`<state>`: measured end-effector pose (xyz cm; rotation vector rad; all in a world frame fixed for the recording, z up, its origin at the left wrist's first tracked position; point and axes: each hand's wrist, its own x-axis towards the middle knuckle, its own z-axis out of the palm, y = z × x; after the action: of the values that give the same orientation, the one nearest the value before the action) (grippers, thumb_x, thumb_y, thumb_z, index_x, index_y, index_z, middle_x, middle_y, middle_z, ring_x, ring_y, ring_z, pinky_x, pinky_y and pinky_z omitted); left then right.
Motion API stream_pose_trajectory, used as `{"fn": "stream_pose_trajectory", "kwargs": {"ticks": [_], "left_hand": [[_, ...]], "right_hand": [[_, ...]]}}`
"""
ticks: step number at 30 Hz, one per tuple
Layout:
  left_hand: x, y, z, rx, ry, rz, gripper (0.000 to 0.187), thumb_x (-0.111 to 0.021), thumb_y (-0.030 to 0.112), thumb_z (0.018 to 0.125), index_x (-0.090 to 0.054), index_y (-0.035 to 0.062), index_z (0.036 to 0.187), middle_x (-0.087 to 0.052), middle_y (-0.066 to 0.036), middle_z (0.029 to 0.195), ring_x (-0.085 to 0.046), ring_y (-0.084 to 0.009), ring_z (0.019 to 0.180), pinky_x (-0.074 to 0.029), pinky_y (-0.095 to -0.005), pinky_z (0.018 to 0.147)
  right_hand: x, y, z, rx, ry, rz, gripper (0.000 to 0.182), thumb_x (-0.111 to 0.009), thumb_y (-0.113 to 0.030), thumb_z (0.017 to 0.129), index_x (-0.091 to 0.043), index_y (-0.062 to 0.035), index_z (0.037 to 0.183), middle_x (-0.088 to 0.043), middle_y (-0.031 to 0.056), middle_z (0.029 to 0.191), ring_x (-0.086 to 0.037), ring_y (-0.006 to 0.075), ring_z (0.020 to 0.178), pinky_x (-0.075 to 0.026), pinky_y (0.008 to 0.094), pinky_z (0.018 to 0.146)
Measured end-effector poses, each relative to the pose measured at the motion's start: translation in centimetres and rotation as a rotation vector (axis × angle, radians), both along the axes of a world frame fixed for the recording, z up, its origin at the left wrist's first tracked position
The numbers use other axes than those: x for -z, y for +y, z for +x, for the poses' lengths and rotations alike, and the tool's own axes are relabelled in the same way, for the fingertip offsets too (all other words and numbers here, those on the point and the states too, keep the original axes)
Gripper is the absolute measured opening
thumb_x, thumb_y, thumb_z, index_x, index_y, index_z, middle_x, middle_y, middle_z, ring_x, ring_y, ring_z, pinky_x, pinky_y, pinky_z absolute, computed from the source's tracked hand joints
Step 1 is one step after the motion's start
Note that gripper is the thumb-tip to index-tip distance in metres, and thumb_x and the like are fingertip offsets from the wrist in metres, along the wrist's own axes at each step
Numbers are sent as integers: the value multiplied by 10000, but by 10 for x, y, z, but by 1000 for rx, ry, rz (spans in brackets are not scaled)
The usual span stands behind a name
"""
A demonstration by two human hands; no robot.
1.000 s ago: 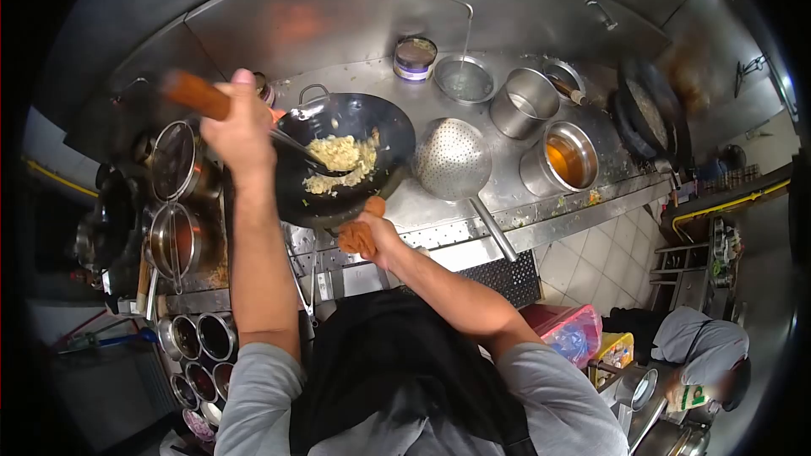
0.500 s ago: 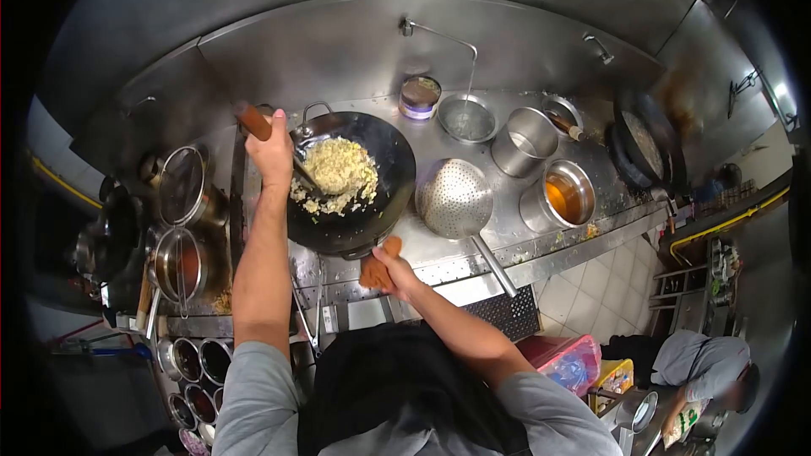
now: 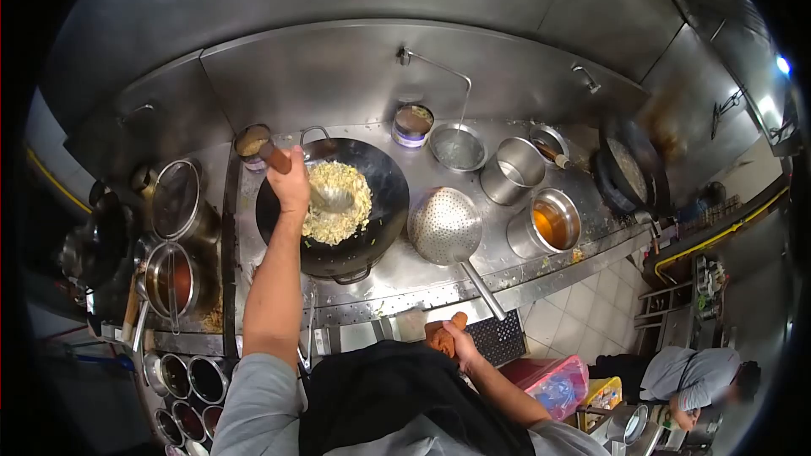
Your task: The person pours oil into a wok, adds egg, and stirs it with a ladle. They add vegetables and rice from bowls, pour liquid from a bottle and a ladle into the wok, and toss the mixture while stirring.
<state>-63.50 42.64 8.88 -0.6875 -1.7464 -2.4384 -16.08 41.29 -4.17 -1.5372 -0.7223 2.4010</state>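
Note:
My left hand is closed round the wooden handle of a ladle. The ladle's metal head rests in the pale, crumbly fried rice, which looks mixed with egg. That food lies in a black wok on the steel range, its loop handle facing me. Away from the wok, close to my apron, my right hand grips a bunched orange-brown cloth. Between the wok and the pots sits a perforated strainer, its long handle pointing toward me.
Right of the strainer stand a steel pot and a pot of orange liquid. A tap runs into a bowl. Sauce containers cluster at lower left. Another person bends over at lower right.
My right hand has left the wok's near handle with the cloth, moving toward my body and to the right. The ladle has shifted into the middle of the fried rice, its head turned.

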Motion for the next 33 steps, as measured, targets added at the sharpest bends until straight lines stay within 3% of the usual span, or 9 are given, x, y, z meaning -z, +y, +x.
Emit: {"fn": "stream_pose_trajectory", "kwargs": {"ticks": [4,9,15,17,22,26,28,30,33], "left_hand": [[-60,-2,16,78,-83,-53,352,-619,114,918,-434,75,620,-452,31,557,-414,-88,452,-341,-272,449],[0,4,33,102,-51,155,321,-602,102,927,-428,80,658,-434,14,536,-413,-80,433,-360,-269,410],[-39,7,19,-6,21,12,338,-613,112,920,-442,78,630,-440,24,523,-429,-79,439,-348,-274,417],[-27,7,31,110,-34,278,337,-631,126,910,-463,59,626,-445,26,531,-422,-78,454,-342,-283,440],[-17,14,6,-15,45,-45,288,-618,118,920,-497,52,667,-456,22,552,-444,-87,463,-358,-286,453],[-24,7,30,135,-32,260,300,-624,88,906,-479,40,648,-451,27,557,-432,-79,520,-360,-304,496],[17,11,14,36,25,136,301,-622,92,911,-479,53,649,-454,27,557,-432,-78,507,-354,-294,481],[6,8,5,-57,202,-74,289,-621,110,923,-480,79,671,-457,33,556,-430,-65,486,-332,-265,448],[-41,-10,7,-63,65,-28,294,-629,122,922,-488,69,669,-468,35,562,-437,-62,485,-335,-260,451]], "right_hand": [[3,4,2,-22,-8,19,427,-617,-391,910,-557,-18,1108,-655,109,976,-670,235,842,-558,364,778],[6,0,4,-24,0,12,432,-609,-395,917,-552,-16,1117,-655,112,974,-670,238,854,-557,363,785],[16,3,6,-43,-6,30,442,-604,-396,921,-545,-13,1133,-653,118,983,-669,240,860,-556,365,785],[24,0,12,-27,20,0,438,-606,-394,920,-546,-14,1129,-653,120,980,-669,239,859,-557,365,784],[32,-4,23,-16,-5,25,436,-614,-391,916,-543,-17,1130,-650,121,996,-667,241,862,-555,372,781],[16,-3,20,8,-12,-6,439,-622,-394,910,-547,-19,1126,-650,124,997,-667,245,854,-556,379,775],[26,-5,26,16,-5,-17,454,-636,-371,903,-532,-4,1149,-642,127,1001,-661,254,871,-551,385,790],[19,1,21,2,-26,-3,464,-647,-352,897,-519,6,1162,-635,133,1005,-657,263,882,-548,393,798],[16,2,20,20,10,-2,452,-617,-398,910,-540,-11,1131,-652,135,956,-669,258,833,-562,395,789]]}}
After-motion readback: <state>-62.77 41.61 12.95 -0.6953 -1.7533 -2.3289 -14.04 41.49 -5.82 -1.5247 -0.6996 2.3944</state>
